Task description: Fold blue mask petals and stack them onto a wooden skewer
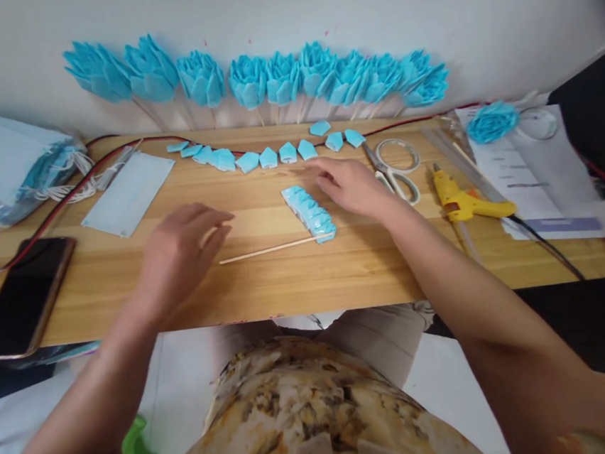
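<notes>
My left hand (181, 247) hovers over the wooden table (297, 277), fingers loosely apart and holding nothing, just left of a thin wooden stick (267, 250). My right hand (349, 183) lies flat with fingers stretched toward the left, right beside a stacked strip of folded blue pieces (309, 213). Behind it runs a row of single folded blue petals (268, 156). Finished blue paper flowers (267, 77) on sticks lean against the wall.
Scissors (394, 175), a tape roll (397, 154) and a yellow glue gun (465, 200) lie to the right, by papers (532, 169) and one more blue flower (491, 120). On the left are a phone (23, 295), a flat blue mask (128, 192) and a bag of masks (8, 166).
</notes>
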{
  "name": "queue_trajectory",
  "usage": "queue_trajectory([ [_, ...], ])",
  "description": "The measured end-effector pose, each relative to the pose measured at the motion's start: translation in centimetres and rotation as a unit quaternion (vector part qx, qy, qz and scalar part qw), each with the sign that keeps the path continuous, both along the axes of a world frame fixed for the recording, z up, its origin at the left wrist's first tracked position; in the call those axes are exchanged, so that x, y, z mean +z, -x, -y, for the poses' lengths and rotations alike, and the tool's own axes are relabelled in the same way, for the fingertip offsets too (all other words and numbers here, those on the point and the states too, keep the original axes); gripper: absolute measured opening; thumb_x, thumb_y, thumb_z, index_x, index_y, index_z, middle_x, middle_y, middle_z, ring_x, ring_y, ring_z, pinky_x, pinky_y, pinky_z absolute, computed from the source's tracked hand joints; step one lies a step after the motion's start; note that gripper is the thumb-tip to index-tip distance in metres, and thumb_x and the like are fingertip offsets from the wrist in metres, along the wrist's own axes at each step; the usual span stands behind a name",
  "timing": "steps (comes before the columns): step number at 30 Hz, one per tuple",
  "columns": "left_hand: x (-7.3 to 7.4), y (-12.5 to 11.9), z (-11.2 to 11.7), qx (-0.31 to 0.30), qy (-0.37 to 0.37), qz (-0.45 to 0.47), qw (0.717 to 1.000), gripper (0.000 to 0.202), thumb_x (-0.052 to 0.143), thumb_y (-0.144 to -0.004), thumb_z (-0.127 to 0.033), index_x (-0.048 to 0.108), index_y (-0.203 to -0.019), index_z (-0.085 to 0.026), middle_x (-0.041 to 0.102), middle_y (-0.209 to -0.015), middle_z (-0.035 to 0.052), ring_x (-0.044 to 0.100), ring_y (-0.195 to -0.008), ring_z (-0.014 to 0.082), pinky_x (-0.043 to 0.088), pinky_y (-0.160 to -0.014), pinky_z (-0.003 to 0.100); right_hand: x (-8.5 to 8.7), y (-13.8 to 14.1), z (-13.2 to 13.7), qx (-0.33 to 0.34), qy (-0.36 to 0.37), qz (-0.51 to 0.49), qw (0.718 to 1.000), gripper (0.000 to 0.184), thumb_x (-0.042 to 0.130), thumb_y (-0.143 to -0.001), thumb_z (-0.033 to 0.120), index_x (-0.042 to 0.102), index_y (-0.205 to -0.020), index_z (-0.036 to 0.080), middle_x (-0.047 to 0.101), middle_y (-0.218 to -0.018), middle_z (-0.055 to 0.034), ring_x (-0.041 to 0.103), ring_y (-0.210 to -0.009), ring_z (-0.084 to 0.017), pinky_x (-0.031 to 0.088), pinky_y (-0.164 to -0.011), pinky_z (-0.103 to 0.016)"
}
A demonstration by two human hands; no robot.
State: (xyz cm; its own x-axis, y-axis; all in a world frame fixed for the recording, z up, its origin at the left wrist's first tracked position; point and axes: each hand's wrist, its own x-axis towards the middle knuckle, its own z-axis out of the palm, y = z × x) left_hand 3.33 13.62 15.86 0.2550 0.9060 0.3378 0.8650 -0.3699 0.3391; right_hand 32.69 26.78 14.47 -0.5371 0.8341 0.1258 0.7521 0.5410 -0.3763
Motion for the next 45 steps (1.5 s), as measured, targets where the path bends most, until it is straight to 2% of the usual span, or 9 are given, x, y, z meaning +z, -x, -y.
queue_trajectory([
  [4,0.0,4.5,-1.1,0.117,0.07,0.137,0.981,0.029,0.059,-0.092,-0.037,0.076,-0.105,-0.018,0.077,-0.094,0.0084,0.069,-0.085,0.0238,0.054,-0.081,0.038,0.0,-0.5,0.8,0.004,0.005,-0.066,0.998,0.046,0.047,-0.095,0.022,0.064,-0.138,0.021,0.078,-0.108,-0.0086,0.071,-0.093,-0.026,0.051,-0.083,-0.038],
  [8,-2.5,6.3,-2.3,0.177,0.107,0.395,0.895,0.025,0.067,-0.084,-0.037,0.075,-0.1,-0.019,0.078,-0.105,0.0075,0.072,-0.1,0.0251,0.055,-0.1,0.042,-0.9,-0.5,1.1,0.022,0.048,-0.142,0.989,0.041,0.052,-0.093,0.023,0.067,-0.131,0.023,0.079,-0.101,-0.0061,0.073,-0.087,-0.023,0.055,-0.084,-0.039],
  [11,-3.6,5.9,-2.3,0.12,0.16,0.412,0.889,0.033,0.067,-0.086,-0.043,0.075,-0.108,-0.019,0.077,-0.117,0.0085,0.07,-0.112,0.0268,0.053,-0.107,0.043,-1.7,-0.6,1.2,0.016,0.073,-0.165,0.983,0.038,0.053,-0.093,0.024,0.069,-0.128,0.023,0.08,-0.097,-0.0051,0.074,-0.081,-0.022,0.058,-0.083,-0.039],
  [15,-3.3,5.0,-1.2,0.027,0.217,0.367,0.904,0.039,0.065,-0.091,-0.048,0.075,-0.116,-0.019,0.078,-0.114,0.0092,0.07,-0.112,0.0269,0.053,-0.105,0.042,-2.2,-1.0,1.1,0.002,0.081,-0.188,0.979,0.037,0.054,-0.093,0.026,0.07,-0.127,0.026,0.08,-0.094,-0.0037,0.076,-0.08,-0.022,0.061,-0.081,-0.041],
  [22,-2.0,6.0,1.7,0.006,0.271,0.42,0.866,0.032,0.064,-0.095,-0.042,0.074,-0.114,-0.018,0.078,-0.101,0.0093,0.074,-0.092,0.0223,0.06,-0.085,0.036,-2.0,-1.4,1.1,-0.023,0.07,-0.191,0.979,0.034,0.056,-0.093,0.028,0.072,-0.124,0.028,0.081,-0.091,-0.0033,0.077,-0.082,-0.023,0.061,-0.079,-0.041],
  [26,-1.3,6.9,2.6,0.018,0.204,0.325,0.923,0.029,0.063,-0.096,-0.039,0.074,-0.113,-0.019,0.077,-0.099,0.0083,0.073,-0.09,0.0219,0.058,-0.083,0.035,-1.9,-1.5,1.2,-0.026,0.068,-0.188,0.98,0.033,0.056,-0.095,0.03,0.072,-0.124,0.027,0.081,-0.091,-0.0038,0.077,-0.081,-0.023,0.061,-0.079,-0.04],
  [31,-2.6,5.1,3.0,-0.054,0.031,0.066,0.996,0.019,0.063,-0.094,-0.029,0.071,-0.106,-0.016,0.072,-0.112,0.0144,0.067,-0.103,0.027,0.054,-0.091,0.042,-1.9,-1.4,1.3,-0.032,0.066,-0.177,0.982,0.033,0.056,-0.095,0.03,0.072,-0.123,0.027,0.081,-0.09,-0.0032,0.076,-0.078,-0.022,0.061,-0.078,-0.039],
  [38,-4.0,5.1,3.2,-0.003,-0.02,-0.112,0.994,0.019,0.05,-0.099,-0.023,0.064,-0.086,-0.019,0.069,-0.095,0.0112,0.061,-0.087,0.0248,0.053,-0.08,0.04,-1.6,-1.8,1.0,-0.06,0.06,-0.199,0.976,0.032,0.056,-0.094,0.032,0.072,-0.121,0.029,0.08,-0.092,-0.0035,0.076,-0.084,-0.024,0.063,-0.082,-0.044],
  [45,-3.5,8.9,3.7,0.085,-0.004,-0.091,0.992,0.02,0.054,-0.096,-0.032,0.066,-0.085,-0.021,0.07,-0.098,0.0112,0.064,-0.09,0.0273,0.052,-0.083,0.044,-1.4,-2.9,-0.1,-0.117,0.013,-0.298,0.947,0.03,0.057,-0.095,0.034,0.072,-0.121,0.029,0.078,-0.091,-0.0063,0.073,-0.079,-0.024,0.061,-0.081,-0.044],
])
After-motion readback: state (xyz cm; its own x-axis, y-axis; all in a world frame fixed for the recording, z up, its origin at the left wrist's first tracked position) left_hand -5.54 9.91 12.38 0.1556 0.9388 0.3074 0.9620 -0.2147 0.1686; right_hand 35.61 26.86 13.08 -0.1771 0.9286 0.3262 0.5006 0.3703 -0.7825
